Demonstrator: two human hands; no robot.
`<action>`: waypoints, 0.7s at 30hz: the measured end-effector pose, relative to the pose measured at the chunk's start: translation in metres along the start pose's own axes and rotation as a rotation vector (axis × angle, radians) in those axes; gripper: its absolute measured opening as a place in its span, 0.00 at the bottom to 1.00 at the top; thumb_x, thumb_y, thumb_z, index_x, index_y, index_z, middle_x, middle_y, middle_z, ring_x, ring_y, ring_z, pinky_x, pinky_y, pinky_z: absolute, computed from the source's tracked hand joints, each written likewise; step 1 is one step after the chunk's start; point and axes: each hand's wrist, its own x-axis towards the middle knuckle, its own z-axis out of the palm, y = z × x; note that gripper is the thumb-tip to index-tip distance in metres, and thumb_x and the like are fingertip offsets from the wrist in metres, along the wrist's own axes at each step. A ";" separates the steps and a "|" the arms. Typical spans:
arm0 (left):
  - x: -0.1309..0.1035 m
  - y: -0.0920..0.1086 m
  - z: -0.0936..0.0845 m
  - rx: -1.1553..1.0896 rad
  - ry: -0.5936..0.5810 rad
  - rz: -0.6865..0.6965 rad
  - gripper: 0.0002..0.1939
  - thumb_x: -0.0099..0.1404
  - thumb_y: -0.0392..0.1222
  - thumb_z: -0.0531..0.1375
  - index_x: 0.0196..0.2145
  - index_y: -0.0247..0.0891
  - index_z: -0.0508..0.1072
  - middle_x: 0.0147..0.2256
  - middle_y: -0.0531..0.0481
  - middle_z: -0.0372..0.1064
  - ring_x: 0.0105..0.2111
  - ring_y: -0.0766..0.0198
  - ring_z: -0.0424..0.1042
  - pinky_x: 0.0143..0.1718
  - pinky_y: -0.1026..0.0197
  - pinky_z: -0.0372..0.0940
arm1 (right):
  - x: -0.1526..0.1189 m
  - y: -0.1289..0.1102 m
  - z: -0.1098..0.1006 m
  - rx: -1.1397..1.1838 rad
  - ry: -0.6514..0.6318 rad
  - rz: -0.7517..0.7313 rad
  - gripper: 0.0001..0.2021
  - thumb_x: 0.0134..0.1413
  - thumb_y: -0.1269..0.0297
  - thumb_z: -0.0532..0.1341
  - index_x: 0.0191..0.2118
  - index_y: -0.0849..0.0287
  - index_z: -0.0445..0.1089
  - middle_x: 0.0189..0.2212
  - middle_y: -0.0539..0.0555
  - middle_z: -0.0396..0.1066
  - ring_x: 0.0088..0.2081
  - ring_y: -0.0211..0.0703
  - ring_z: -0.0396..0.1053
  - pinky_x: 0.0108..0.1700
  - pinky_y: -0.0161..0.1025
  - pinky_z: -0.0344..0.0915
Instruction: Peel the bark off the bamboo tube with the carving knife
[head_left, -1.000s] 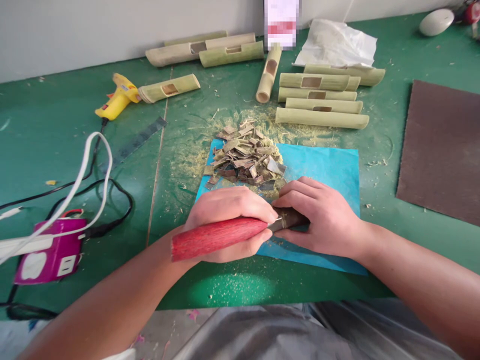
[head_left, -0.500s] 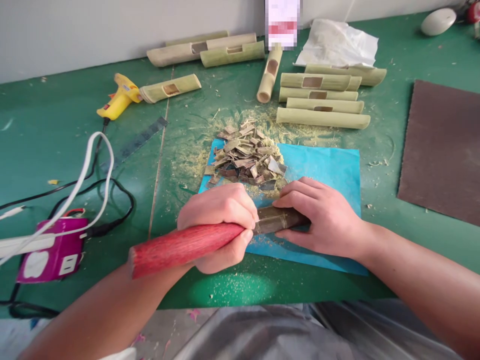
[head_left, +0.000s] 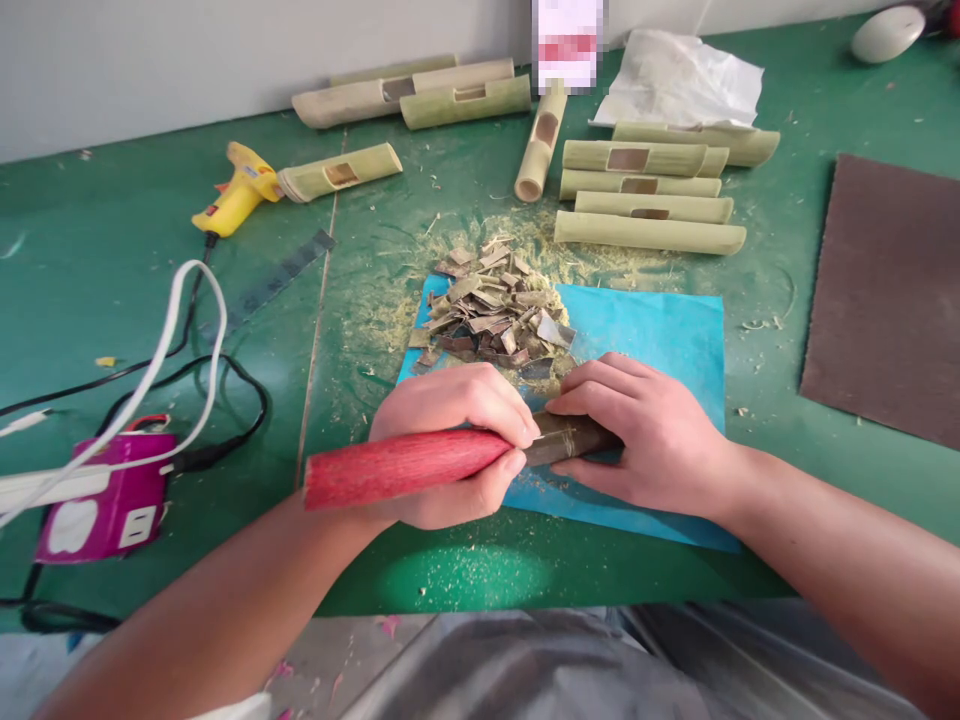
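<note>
My left hand [head_left: 461, 402] is closed around a tool with a thick red wooden handle [head_left: 397, 468]. The handle's butt points left, and the tool's working end is hidden by my fingers. Under my right hand [head_left: 649, 435] lies a dark bamboo tube [head_left: 561, 440], held between thumb and fingers. My left fingertips meet the left part of this tube, where pale scratch lines show. Both hands are over a blue sheet [head_left: 645, 330]. Just beyond them is a heap of bamboo chips [head_left: 491, 310] with sawdust around it.
Cut bamboo tubes [head_left: 645, 233] with rectangular openings lie at the back. To the left are a yellow glue gun [head_left: 244, 190], a clear ruler [head_left: 281, 280], a purple power block [head_left: 109, 500] and loose cables. A brown sheet [head_left: 889, 300] lies right, near a white plastic bag [head_left: 682, 80].
My left hand has slid to the right along the dark tube, and the red handle has turned nearer to level. My right hand keeps its hold on the tube.
</note>
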 end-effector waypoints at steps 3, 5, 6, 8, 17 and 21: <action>-0.001 0.003 0.000 0.007 0.028 0.026 0.07 0.58 0.29 0.60 0.30 0.40 0.71 0.28 0.50 0.76 0.26 0.65 0.75 0.28 0.60 0.71 | -0.001 0.001 0.001 -0.014 0.004 -0.006 0.12 0.56 0.60 0.66 0.42 0.62 0.72 0.39 0.59 0.76 0.38 0.50 0.70 0.37 0.46 0.68; -0.002 0.005 -0.001 0.012 0.021 0.040 0.07 0.58 0.29 0.59 0.30 0.41 0.71 0.27 0.50 0.76 0.25 0.65 0.73 0.27 0.60 0.70 | -0.001 0.001 0.001 -0.018 0.003 -0.005 0.12 0.56 0.59 0.65 0.42 0.62 0.72 0.39 0.59 0.76 0.38 0.49 0.70 0.38 0.46 0.68; -0.002 0.006 -0.001 0.013 0.017 0.039 0.07 0.58 0.29 0.59 0.30 0.41 0.71 0.27 0.50 0.76 0.25 0.65 0.73 0.26 0.60 0.69 | -0.001 0.001 0.001 -0.018 0.001 -0.004 0.12 0.56 0.59 0.65 0.42 0.62 0.71 0.39 0.59 0.76 0.38 0.49 0.70 0.38 0.46 0.68; -0.003 0.007 -0.002 0.010 0.021 0.034 0.07 0.58 0.30 0.58 0.29 0.41 0.71 0.26 0.50 0.75 0.25 0.65 0.73 0.26 0.60 0.69 | -0.002 0.001 0.001 -0.012 -0.003 -0.002 0.13 0.56 0.59 0.65 0.43 0.62 0.71 0.39 0.59 0.76 0.38 0.49 0.70 0.38 0.46 0.68; -0.003 0.000 0.000 -0.017 0.059 0.034 0.05 0.59 0.30 0.61 0.32 0.39 0.72 0.29 0.51 0.77 0.29 0.65 0.77 0.31 0.61 0.74 | -0.001 0.000 -0.002 -0.007 -0.002 0.003 0.13 0.55 0.59 0.67 0.42 0.62 0.71 0.38 0.58 0.76 0.38 0.49 0.71 0.38 0.46 0.69; -0.002 0.001 0.000 -0.001 0.018 0.019 0.06 0.60 0.31 0.60 0.31 0.41 0.72 0.29 0.51 0.77 0.29 0.65 0.77 0.31 0.61 0.74 | -0.001 0.000 -0.001 0.000 -0.006 0.003 0.13 0.54 0.60 0.67 0.42 0.62 0.72 0.38 0.58 0.76 0.38 0.50 0.71 0.38 0.46 0.68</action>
